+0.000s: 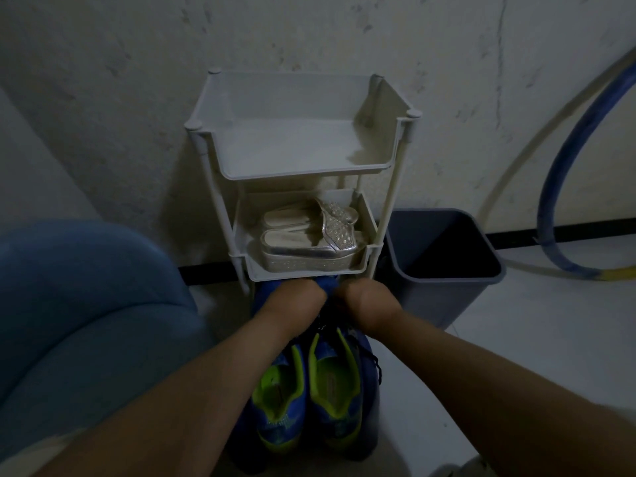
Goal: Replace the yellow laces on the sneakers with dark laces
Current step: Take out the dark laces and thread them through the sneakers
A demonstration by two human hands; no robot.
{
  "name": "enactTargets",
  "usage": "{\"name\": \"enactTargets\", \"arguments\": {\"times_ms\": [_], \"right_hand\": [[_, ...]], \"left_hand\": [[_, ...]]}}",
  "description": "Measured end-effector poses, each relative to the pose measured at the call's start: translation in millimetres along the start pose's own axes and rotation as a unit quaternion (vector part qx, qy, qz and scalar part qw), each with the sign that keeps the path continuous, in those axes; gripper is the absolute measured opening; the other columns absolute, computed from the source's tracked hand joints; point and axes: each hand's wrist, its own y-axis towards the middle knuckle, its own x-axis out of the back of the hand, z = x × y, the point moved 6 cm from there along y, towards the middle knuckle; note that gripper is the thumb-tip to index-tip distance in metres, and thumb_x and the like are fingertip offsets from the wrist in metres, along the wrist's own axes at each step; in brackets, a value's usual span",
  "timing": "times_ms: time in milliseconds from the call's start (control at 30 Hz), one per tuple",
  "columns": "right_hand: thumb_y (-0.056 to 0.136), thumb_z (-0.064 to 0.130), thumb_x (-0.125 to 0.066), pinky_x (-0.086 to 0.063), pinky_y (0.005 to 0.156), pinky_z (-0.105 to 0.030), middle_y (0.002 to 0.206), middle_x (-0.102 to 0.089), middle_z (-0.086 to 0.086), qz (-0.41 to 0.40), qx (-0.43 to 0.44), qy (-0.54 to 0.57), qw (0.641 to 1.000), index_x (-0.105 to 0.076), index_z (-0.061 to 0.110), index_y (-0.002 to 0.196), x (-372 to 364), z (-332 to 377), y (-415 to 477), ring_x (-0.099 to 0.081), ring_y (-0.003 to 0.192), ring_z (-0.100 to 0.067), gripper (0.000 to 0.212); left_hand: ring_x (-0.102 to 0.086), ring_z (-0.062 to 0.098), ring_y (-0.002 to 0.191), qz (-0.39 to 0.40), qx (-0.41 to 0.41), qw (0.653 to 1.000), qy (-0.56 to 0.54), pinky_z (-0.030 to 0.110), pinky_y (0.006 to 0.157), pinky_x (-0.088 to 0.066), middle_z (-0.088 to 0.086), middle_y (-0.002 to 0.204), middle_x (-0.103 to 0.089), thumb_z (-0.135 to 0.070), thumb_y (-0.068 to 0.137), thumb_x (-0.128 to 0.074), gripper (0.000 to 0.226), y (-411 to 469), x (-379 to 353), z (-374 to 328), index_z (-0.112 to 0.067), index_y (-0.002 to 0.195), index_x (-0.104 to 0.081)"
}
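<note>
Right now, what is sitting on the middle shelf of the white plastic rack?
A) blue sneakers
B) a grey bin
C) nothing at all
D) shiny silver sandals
D: the pair of shiny silver platform sandals lies on the middle shelf of the white plastic rack, while the blue and lime-green sneakers are down on the floor and the dark grey plastic bin stands beside the rack.

Pretty dim shot, greyish-blue all over. The wall (309,36) and the top tray of the rack (292,174) catch the most light, looks like from above. The rack throws a soft shadow on the wall to its left. Inside of the bin (430,304) is near black. Forearms (192,407) look soft and grainy, and the wide lens bends everything toward the edges.
</note>
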Motion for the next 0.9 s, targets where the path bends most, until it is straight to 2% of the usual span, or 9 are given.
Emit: {"name": "enactTargets", "arguments": {"times_ms": [200,300,367,433,500,600,700,767,900], "right_hand": [[0.097,0.021,-0.052,-0.040,0.069,-0.030,0.109,-0.066,-0.006,0.007,0.015,-0.041,0.999,-0.065,0.014,0.110,-8,4,6,-0.065,0.096,-0.027,0.020],[0.097,0.022,-0.051,-0.047,0.076,-0.033,0.109,-0.066,-0.012,0.021,-0.056,0.064,0.996,-0.063,0.008,0.111,-8,-3,6,-0.064,0.097,-0.029,0.023],[0.094,0.021,-0.054,-0.052,0.078,-0.036,0.096,-0.068,-0.016,0.034,-0.119,0.155,0.980,-0.066,0.004,0.097,-8,-14,3,-0.065,0.090,-0.030,0.021],[0.092,0.019,-0.057,-0.053,0.073,-0.035,0.085,-0.065,-0.014,0.036,-0.158,0.219,0.962,-0.063,0.007,0.083,-10,-23,-3,-0.065,0.082,-0.028,0.016],[0.092,0.017,-0.058,-0.054,0.071,-0.034,0.080,-0.062,-0.011,0.037,-0.183,0.258,0.948,-0.058,0.012,0.073,-12,-27,-8,-0.064,0.077,-0.025,0.019],[0.094,0.020,-0.058,-0.057,0.066,-0.032,0.086,-0.065,-0.010,0.039,-0.209,0.307,0.927,-0.064,0.013,0.081,-18,-33,-12,-0.067,0.077,-0.024,0.016],[0.091,0.023,-0.062,-0.057,0.077,-0.034,0.091,-0.069,-0.004,-0.010,-0.174,0.280,0.944,-0.068,0.015,0.093,-11,-34,-12,-0.067,0.083,-0.019,0.010],[0.088,0.024,-0.062,-0.053,0.077,-0.030,0.092,-0.069,-0.001,-0.024,-0.121,0.232,0.965,-0.067,0.020,0.093,-6,-27,-13,-0.065,0.086,-0.018,0.008],[0.088,0.023,-0.060,-0.050,0.073,-0.029,0.095,-0.069,-0.002,-0.018,-0.036,0.152,0.988,-0.071,0.020,0.096,-5,-13,-15,-0.066,0.087,-0.021,0.014]], "left_hand": [[-0.062,0.031,0.097,-0.019,0.044,0.997,-0.064,0.037,0.075,-0.045,0.015,0.107,-0.064,-0.012,0.090,-0.053,0.016,-3,1,7,-0.007,0.099,-0.065],[-0.063,0.031,0.090,-0.035,0.085,0.987,-0.128,0.036,0.072,-0.047,0.014,0.097,-0.066,-0.014,0.088,-0.056,0.013,-6,3,12,-0.006,0.092,-0.066],[-0.063,0.029,0.086,-0.054,0.116,0.978,-0.165,0.033,0.072,-0.046,0.011,0.090,-0.067,-0.020,0.085,-0.061,0.015,-10,2,18,-0.007,0.088,-0.067],[-0.063,0.027,0.088,-0.065,0.147,0.966,-0.201,0.031,0.078,-0.045,0.007,0.090,-0.069,-0.028,0.084,-0.063,0.018,-12,-3,26,-0.011,0.087,-0.066],[-0.064,0.026,0.091,-0.037,0.180,0.951,-0.250,0.034,0.086,-0.047,0.004,0.091,-0.070,-0.033,0.084,-0.061,0.018,-12,-12,31,-0.015,0.085,-0.065],[-0.064,0.026,0.094,-0.008,0.194,0.935,-0.296,0.039,0.089,-0.051,0.005,0.096,-0.070,-0.029,0.086,-0.059,0.015,-11,-18,35,-0.016,0.085,-0.066],[-0.063,0.022,0.091,-0.051,0.161,0.944,-0.285,0.032,0.079,-0.051,0.003,0.095,-0.069,-0.025,0.086,-0.064,0.007,-13,-7,36,-0.018,0.087,-0.064],[-0.064,0.019,0.087,-0.063,0.123,0.945,-0.298,0.034,0.077,-0.052,-0.002,0.089,-0.068,-0.023,0.086,-0.063,0.004,-16,-2,33,-0.025,0.084,-0.060],[-0.065,0.014,0.085,-0.033,0.058,0.959,-0.276,0.035,0.078,-0.055,-0.006,0.092,-0.071,-0.023,0.085,-0.063,0.010,-20,-1,22,-0.026,0.089,-0.072]]}}
